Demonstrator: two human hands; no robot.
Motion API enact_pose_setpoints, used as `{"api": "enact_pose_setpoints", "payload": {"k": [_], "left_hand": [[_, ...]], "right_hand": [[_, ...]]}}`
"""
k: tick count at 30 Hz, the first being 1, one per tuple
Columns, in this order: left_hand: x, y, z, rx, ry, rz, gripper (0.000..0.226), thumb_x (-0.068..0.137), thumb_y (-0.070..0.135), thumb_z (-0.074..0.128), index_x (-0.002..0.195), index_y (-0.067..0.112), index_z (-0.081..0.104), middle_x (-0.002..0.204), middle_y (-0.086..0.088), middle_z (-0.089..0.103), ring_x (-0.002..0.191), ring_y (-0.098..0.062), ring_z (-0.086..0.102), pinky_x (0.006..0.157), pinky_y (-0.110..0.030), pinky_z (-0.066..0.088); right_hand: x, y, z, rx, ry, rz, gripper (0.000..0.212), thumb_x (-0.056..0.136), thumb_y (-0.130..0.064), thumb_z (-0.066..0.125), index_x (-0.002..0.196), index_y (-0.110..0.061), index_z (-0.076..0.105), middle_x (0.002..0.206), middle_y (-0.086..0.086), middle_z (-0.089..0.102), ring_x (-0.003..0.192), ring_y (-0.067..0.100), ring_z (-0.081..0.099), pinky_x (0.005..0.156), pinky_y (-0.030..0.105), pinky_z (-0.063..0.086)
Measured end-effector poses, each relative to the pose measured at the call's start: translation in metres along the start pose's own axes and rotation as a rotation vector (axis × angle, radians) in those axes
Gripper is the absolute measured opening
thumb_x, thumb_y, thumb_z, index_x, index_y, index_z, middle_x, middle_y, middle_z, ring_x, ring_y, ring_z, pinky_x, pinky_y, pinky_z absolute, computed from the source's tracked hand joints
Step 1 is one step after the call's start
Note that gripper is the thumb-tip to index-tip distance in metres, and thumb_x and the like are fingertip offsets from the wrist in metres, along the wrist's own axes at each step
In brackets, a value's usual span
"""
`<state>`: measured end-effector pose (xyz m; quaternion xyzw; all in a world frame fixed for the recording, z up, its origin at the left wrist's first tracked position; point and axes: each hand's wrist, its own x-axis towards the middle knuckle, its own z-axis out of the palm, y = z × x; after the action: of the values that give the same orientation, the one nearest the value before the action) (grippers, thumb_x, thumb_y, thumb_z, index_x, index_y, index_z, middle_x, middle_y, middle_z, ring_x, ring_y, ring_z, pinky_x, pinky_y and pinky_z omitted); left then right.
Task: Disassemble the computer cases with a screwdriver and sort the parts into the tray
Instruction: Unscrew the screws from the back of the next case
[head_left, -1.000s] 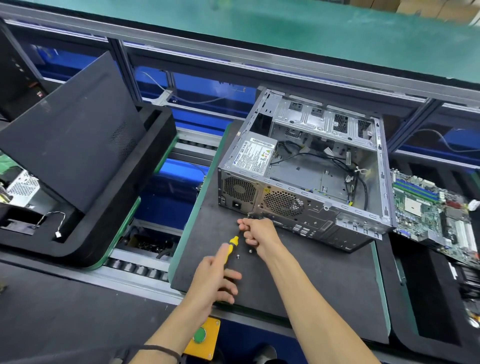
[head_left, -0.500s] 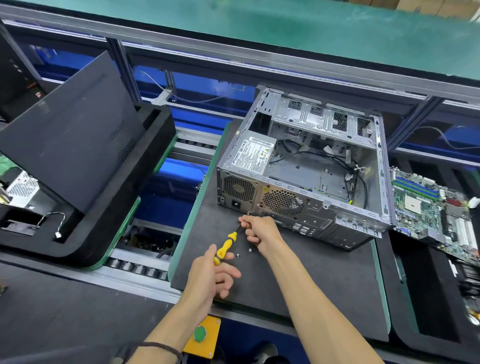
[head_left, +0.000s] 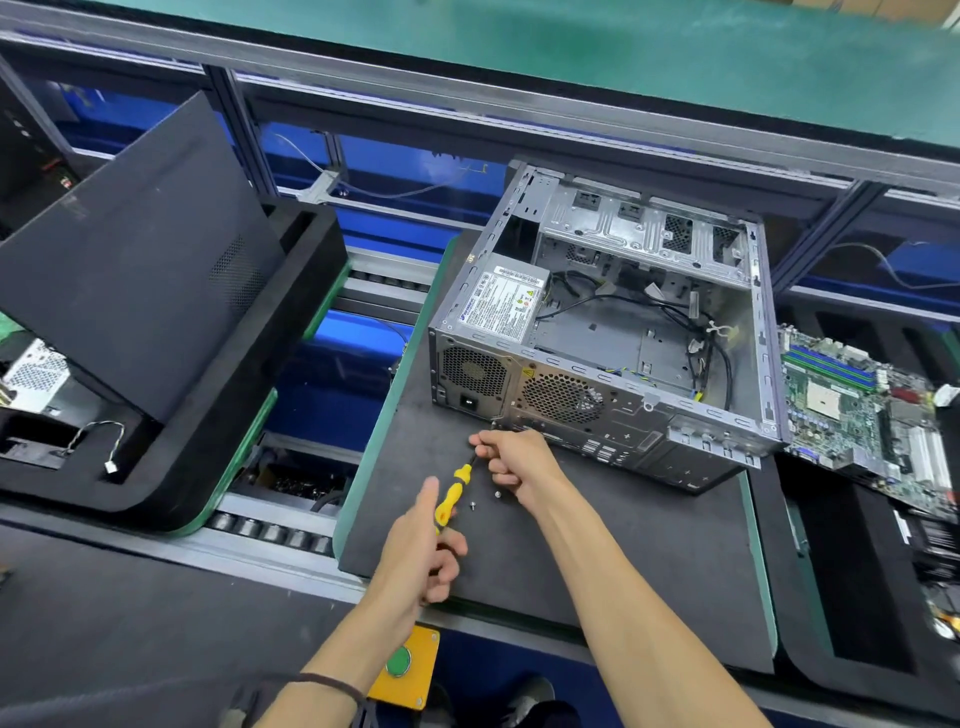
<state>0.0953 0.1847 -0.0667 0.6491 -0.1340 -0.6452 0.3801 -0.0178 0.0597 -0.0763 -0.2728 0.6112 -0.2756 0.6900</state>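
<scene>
An open grey computer case (head_left: 613, 332) lies on its side on a dark mat (head_left: 597, 545), with its power supply (head_left: 501, 304) and loose cables inside. My left hand (head_left: 421, 545) grips the yellow handle of a screwdriver (head_left: 451, 493). The shaft points up toward the case's lower rear edge. My right hand (head_left: 511, 460) pinches the shaft near its tip, right against the case's back panel. Two small loose screws (head_left: 485, 500) lie on the mat just below my right hand.
A motherboard (head_left: 857, 410) rests in a black foam tray at the right. At the left, a black side panel (head_left: 140, 260) leans in another foam tray (head_left: 218, 441) with a small cable. A yellow box with a green button (head_left: 400, 662) sits at the front edge.
My left hand slid down and back along the yellow handle, tilting the screwdriver more upright toward the case. My right hand stayed at the case's lower rear edge.
</scene>
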Motion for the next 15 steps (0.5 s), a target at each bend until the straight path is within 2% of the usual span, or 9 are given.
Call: {"api": "enact_pose_setpoints", "payload": {"k": [2, 3, 4, 7, 8, 10, 12, 14, 15], "left_hand": [[-0.002, -0.006, -0.003, 0.137, 0.079, 0.148, 0.039, 0.093, 0.049, 0.062, 0.107, 0.012, 0.058, 0.066, -0.002, 0.056, 0.042, -0.010, 0.038, 0.036, -0.020, 0.025], [-0.002, -0.007, -0.004, 0.141, 0.088, 0.172, 0.037, 0.094, 0.043, 0.063, 0.107, 0.009, 0.060, 0.065, -0.002, 0.057, 0.042, -0.010, 0.039, 0.035, -0.020, 0.026], [-0.002, -0.007, -0.004, 0.125, 0.074, 0.147, 0.038, 0.097, 0.042, 0.059, 0.104, 0.006, 0.064, 0.063, -0.003, 0.059, 0.041, -0.011, 0.039, 0.035, -0.020, 0.026], [-0.006, 0.000, 0.000, 0.028, -0.033, -0.050, 0.064, 0.102, 0.055, 0.038, 0.090, 0.002, 0.073, 0.062, -0.010, 0.062, 0.040, -0.014, 0.041, 0.035, -0.020, 0.027], [-0.007, 0.001, 0.001, 0.033, -0.035, -0.064, 0.067, 0.102, 0.058, 0.036, 0.091, 0.004, 0.074, 0.064, -0.011, 0.064, 0.040, -0.015, 0.042, 0.035, -0.021, 0.029], [-0.009, 0.001, 0.003, 0.086, 0.033, 0.029, 0.054, 0.099, 0.058, 0.045, 0.099, 0.009, 0.068, 0.072, -0.010, 0.067, 0.041, -0.015, 0.045, 0.036, -0.023, 0.033], [-0.009, -0.001, 0.002, 0.151, 0.074, 0.173, 0.037, 0.096, 0.047, 0.059, 0.104, 0.010, 0.062, 0.073, -0.007, 0.067, 0.043, -0.014, 0.046, 0.036, -0.025, 0.035], [-0.009, 0.000, 0.002, 0.209, 0.044, 0.214, 0.033, 0.099, 0.039, 0.057, 0.100, 0.006, 0.063, 0.065, -0.007, 0.067, 0.042, -0.014, 0.045, 0.035, -0.023, 0.033], [-0.010, 0.001, 0.002, 0.245, 0.020, 0.204, 0.038, 0.102, 0.040, 0.052, 0.096, 0.004, 0.066, 0.063, -0.007, 0.067, 0.041, -0.014, 0.045, 0.035, -0.023, 0.033]], "right_hand": [[-0.001, -0.001, 0.001, 0.000, 0.002, -0.004, 0.027, 0.101, -0.008, 0.051, 0.078, -0.004, 0.065, 0.058, -0.001, 0.054, 0.029, 0.001, 0.025, 0.029, 0.014, 0.014], [-0.001, -0.001, 0.001, 0.007, 0.001, -0.003, 0.027, 0.101, -0.008, 0.052, 0.078, -0.004, 0.065, 0.059, 0.000, 0.054, 0.029, 0.001, 0.025, 0.029, 0.014, 0.014], [-0.001, -0.001, 0.001, 0.017, -0.001, -0.003, 0.027, 0.101, -0.008, 0.052, 0.078, -0.004, 0.065, 0.060, 0.000, 0.053, 0.029, 0.001, 0.025, 0.029, 0.014, 0.014], [-0.003, -0.002, -0.002, 0.027, -0.009, -0.003, 0.026, 0.101, -0.008, 0.051, 0.079, -0.004, 0.065, 0.056, -0.002, 0.053, 0.030, 0.001, 0.024, 0.029, 0.014, 0.014], [-0.004, -0.002, -0.003, 0.026, -0.012, -0.002, 0.026, 0.101, -0.007, 0.050, 0.079, -0.004, 0.065, 0.055, -0.003, 0.054, 0.030, 0.001, 0.024, 0.029, 0.014, 0.014], [-0.006, -0.002, -0.005, 0.017, -0.008, -0.005, 0.026, 0.101, -0.007, 0.050, 0.079, -0.004, 0.065, 0.057, -0.002, 0.054, 0.031, 0.001, 0.025, 0.030, 0.014, 0.014], [-0.007, 0.000, -0.007, 0.009, -0.004, -0.011, 0.026, 0.101, -0.008, 0.051, 0.079, -0.005, 0.065, 0.061, -0.001, 0.053, 0.031, 0.001, 0.025, 0.030, 0.014, 0.014], [-0.009, 0.002, -0.010, 0.001, -0.001, -0.011, 0.025, 0.100, -0.011, 0.055, 0.078, -0.006, 0.065, 0.059, -0.002, 0.053, 0.031, 0.001, 0.025, 0.031, 0.014, 0.014], [-0.011, 0.002, -0.011, -0.014, -0.002, -0.010, 0.024, 0.099, -0.012, 0.057, 0.078, -0.006, 0.065, 0.058, -0.002, 0.053, 0.032, 0.002, 0.026, 0.031, 0.014, 0.014]]}}
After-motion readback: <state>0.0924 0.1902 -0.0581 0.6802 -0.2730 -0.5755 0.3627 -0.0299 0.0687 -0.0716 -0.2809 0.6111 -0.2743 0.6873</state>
